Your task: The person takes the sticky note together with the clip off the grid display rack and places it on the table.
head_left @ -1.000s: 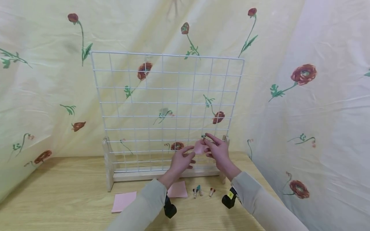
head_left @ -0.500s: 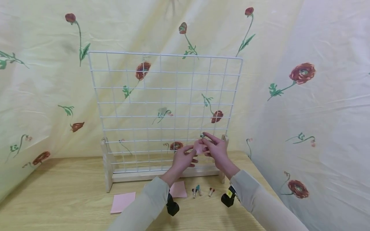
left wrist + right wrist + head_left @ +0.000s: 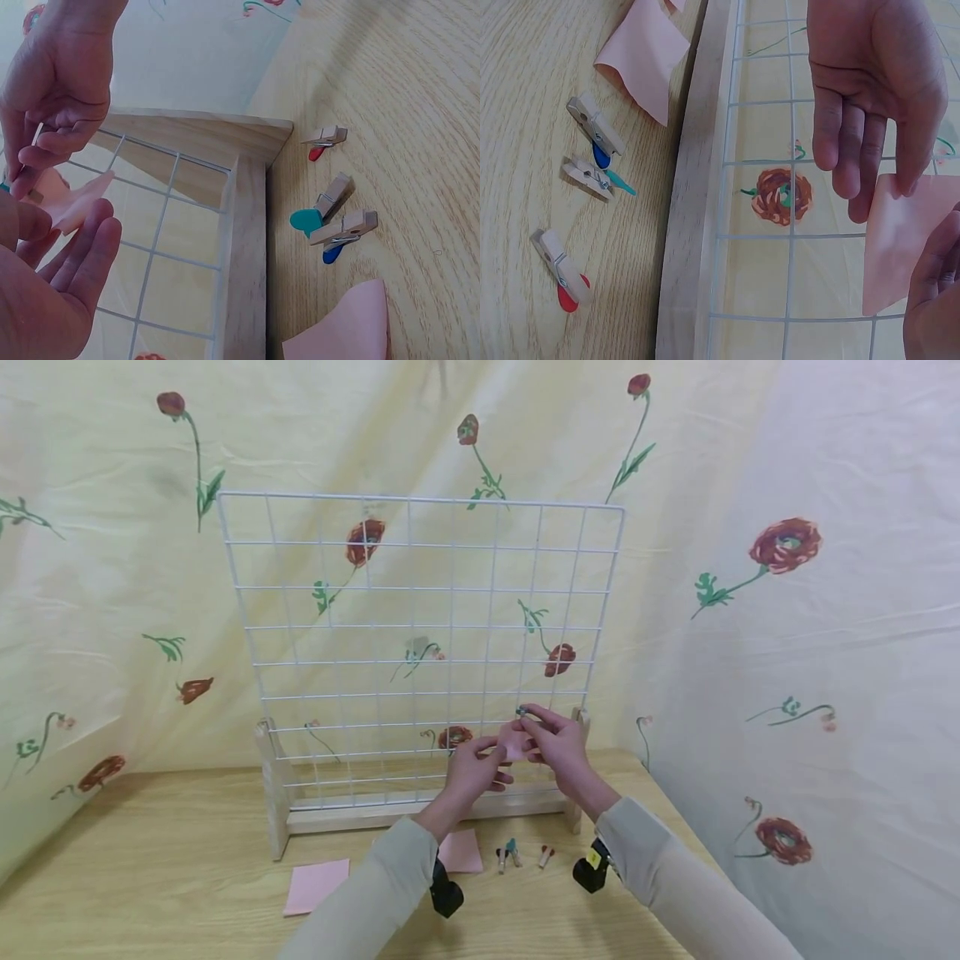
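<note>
A small pink square paper note [image 3: 516,745] was held up against the lower right part of the white wire grid panel [image 3: 420,610], just above the table. The left hand [image 3: 471,770] supported the note from below and the side, its fingers [image 3: 90,251] nearly straight and lying against the paper. The right hand [image 3: 558,745] pinched a tiny teal-tipped wooden clothespin [image 3: 522,712] between thumb and forefinger at the note's top edge, right at a grid wire; whether the pin already gripped the wire could not be told.

The grid stood upright in a pale wooden stand [image 3: 420,814] on the light wood-grain table [image 3: 150,877]. In front of the stand lay three more small wooden clothespins [image 3: 517,857], tipped blue, teal and red, close together, and two loose pink paper squares [image 3: 317,887], one partly hidden by the left sleeve. A cream cloth printed with red flowers [image 3: 787,610] hung behind and to the right.
</note>
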`<control>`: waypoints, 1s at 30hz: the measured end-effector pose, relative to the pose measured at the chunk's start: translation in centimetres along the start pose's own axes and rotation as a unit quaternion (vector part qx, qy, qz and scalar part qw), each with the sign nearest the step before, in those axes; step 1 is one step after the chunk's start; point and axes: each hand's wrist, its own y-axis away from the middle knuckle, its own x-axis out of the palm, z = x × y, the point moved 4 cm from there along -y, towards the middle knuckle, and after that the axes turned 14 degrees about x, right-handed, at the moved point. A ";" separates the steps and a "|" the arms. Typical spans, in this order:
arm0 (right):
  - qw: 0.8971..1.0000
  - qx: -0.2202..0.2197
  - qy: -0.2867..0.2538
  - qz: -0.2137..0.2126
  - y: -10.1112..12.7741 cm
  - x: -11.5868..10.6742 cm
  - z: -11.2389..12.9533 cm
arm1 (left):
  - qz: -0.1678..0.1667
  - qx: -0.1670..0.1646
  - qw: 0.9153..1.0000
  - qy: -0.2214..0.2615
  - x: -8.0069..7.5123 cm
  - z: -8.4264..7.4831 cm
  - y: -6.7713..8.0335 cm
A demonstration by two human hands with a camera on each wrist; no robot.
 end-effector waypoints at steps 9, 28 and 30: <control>1.000 0.000 0.009 -0.007 -0.2 0.0 0.0 | -0.002 0.003 1.000 -0.010 -0.1 -0.1 0.0; 1.000 -0.009 -0.002 -0.012 -0.1 -0.1 0.2 | -0.001 0.000 1.000 -0.021 0.1 -0.3 0.3; 1.000 -0.012 -0.001 -0.013 -0.1 -0.1 0.2 | -0.003 -0.001 1.000 -0.020 0.1 -0.3 0.3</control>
